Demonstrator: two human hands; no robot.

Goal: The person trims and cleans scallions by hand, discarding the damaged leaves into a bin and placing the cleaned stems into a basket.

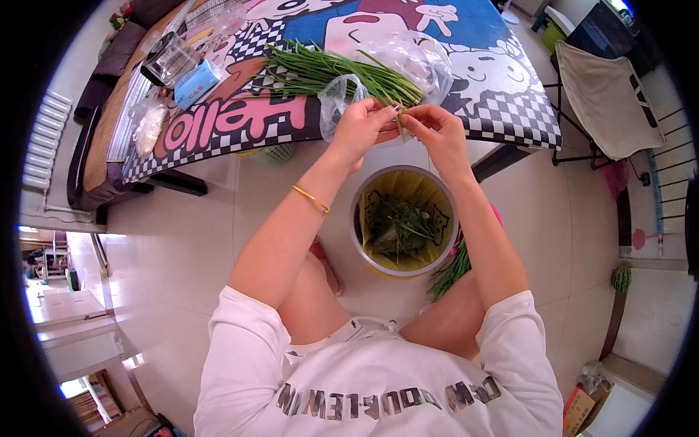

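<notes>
My left hand (364,130), with a gold bangle on its wrist, meets my right hand (438,135) at the near edge of the table. Fingertips of both hands are pinched together on a thin green chive (401,122); much of it is hidden by the fingers. Just beyond them a bundle of long green chives (331,71) lies on a clear plastic bag (435,65). Below my hands stands a round bin (357,231) with a yellow liner, holding green scraps (400,226).
More chives (453,273) lie on the floor beside the bin, near my right leg. The table (277,120) has a cartoon cloth, a glass jug (171,60), a blue tissue pack (196,84) and a white plastic bag (150,127). A folding chair (608,98) stands at right.
</notes>
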